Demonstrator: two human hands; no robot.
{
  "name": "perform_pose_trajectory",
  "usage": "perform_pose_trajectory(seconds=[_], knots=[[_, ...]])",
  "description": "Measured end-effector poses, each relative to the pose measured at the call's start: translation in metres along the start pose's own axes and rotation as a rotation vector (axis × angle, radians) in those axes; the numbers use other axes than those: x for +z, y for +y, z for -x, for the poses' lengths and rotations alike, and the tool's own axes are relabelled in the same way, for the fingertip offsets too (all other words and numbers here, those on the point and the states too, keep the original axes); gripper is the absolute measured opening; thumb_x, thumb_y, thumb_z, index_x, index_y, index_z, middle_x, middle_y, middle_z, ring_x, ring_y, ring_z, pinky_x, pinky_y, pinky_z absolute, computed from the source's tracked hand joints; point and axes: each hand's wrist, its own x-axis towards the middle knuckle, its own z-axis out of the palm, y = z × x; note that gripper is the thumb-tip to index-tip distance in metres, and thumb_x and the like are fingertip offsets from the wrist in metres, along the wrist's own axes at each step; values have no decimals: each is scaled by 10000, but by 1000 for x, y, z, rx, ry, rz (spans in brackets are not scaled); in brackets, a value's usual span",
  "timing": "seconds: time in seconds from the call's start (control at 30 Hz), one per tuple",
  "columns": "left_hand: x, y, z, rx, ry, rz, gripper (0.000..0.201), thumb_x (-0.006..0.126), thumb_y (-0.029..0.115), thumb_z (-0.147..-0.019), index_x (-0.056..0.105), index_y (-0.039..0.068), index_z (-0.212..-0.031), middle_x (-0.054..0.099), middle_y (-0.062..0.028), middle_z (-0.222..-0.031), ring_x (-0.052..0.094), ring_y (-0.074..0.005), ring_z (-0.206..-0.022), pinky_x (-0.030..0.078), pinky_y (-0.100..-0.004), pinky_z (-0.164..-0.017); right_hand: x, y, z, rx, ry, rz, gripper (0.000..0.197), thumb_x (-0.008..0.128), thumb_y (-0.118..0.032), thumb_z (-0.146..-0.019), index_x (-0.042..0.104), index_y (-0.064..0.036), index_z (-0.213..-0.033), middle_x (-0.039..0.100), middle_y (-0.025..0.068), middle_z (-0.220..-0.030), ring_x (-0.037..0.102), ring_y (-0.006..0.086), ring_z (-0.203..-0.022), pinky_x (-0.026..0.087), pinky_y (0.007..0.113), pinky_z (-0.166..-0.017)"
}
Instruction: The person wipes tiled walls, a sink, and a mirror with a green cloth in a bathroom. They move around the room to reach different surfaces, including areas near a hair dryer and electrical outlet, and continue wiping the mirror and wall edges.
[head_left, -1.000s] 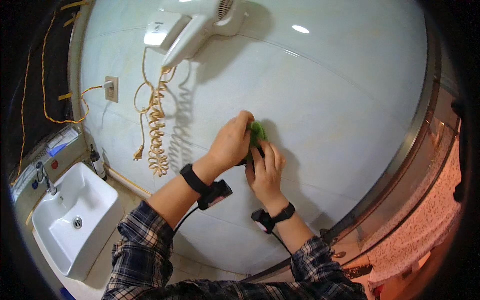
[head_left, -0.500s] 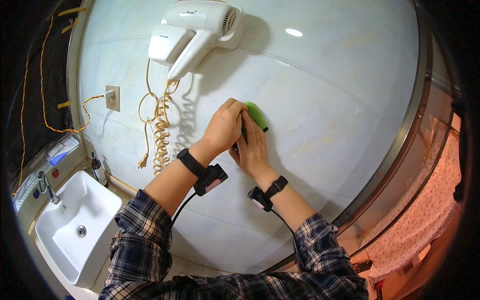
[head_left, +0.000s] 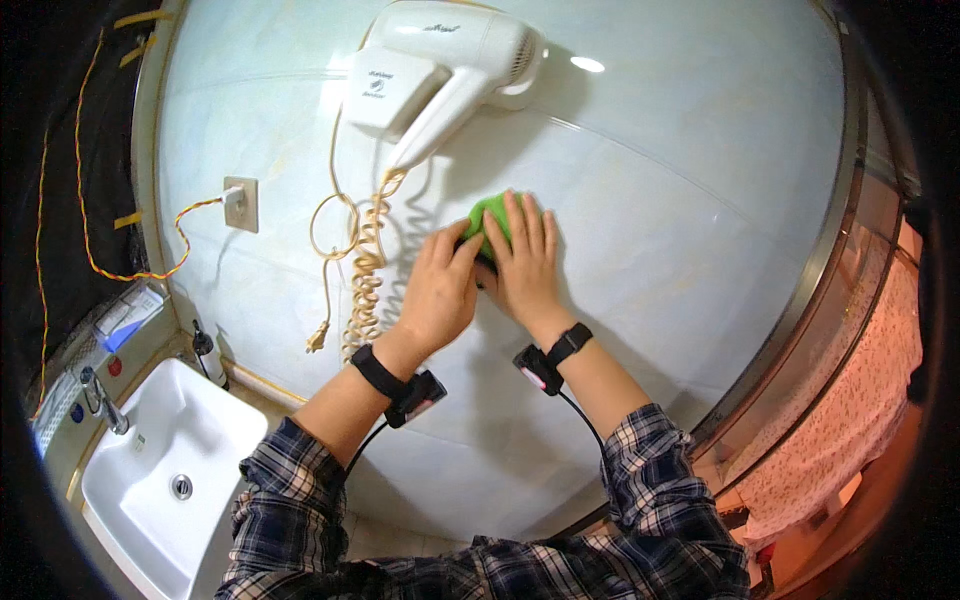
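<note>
A soft green pad point(head_left: 484, 214), with a dark part at its lower left, is between my hands in front of the pale tiled wall. My right hand point(head_left: 527, 272) lies over it, fingers stretched upward and slightly apart. At the pad's left edge, the bent fingers of my left hand point(head_left: 437, 291) close on it, close to my right thumb. Much of the pad is hidden under my fingers, and I cannot tell whether it touches the wall. Black straps with small devices circle both wrists.
A white hair dryer point(head_left: 455, 60) hangs in its wall holder above, its coiled cord point(head_left: 366, 290) dangling left of my hands. Farther left, a wall socket point(head_left: 241, 204) has a plug in it. A white sink point(head_left: 170, 480) sits at lower left, a dark bottle point(head_left: 208, 352) behind it.
My hands have shifted from clasped together to spread more over the pad, the right fingers now stretched across its front. The view has shifted, so the dryer and sink appear farther right.
</note>
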Motion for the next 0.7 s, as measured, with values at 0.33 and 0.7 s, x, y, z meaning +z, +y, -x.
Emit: perform_pose_trajectory(seconds=[0.33, 0.7], knots=[[-13, -17, 96, -116, -217, -25, 578, 634, 7, -753, 460, -91, -1296, 380, -245, -1425, 391, -400, -1299, 353, -451, -1083, 33, -35, 42, -149, -152, -21, 576, 646, -91, -773, 501, -10, -1325, 359, 168, -1506, 302, 352, -1411, 212, 525, -1153], [-5, 3, 203, -370, -475, 66, 660, 631, 76, -763, 392, -94, -1355, 320, -229, -1470, 354, -372, -1325, 409, -455, -1019, 35, -57, 112, -629, -487, 139, 461, 543, -161, -871, 542, 16, -1297, 389, 125, -1496, 330, 282, -1404, 236, 456, -1167]])
